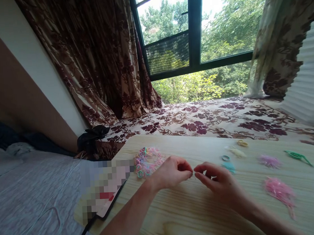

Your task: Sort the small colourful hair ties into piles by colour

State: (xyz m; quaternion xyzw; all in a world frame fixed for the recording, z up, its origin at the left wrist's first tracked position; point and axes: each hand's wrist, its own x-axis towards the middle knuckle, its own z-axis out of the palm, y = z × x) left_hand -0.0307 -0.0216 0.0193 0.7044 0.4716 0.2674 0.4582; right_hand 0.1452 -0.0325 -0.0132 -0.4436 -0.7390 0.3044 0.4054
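Over the middle of the wooden table (178, 214), my left hand (170, 173) and my right hand (218, 179) meet almost fingertip to fingertip. Thumb and forefinger are pinched together on each; whatever lies between them is too small to make out. Just behind my left wrist lies a pile of small multicoloured rings (146, 163), which look like elastic bands. Beyond my right hand sit a turquoise bunch (229, 167) and a grey-green ring (225, 158). Farther right are a pink bunch (279, 190) and a lilac bunch (270, 161), both blurred.
Toward the far edge lie a yellow loop (242, 143), a cream bunch (237, 152) and a green looped strand (298, 157). A flat pink device with a black cable (87, 228), partly pixelated, rests at the left edge. A flower-patterned ledge (199, 118) runs beneath the window.
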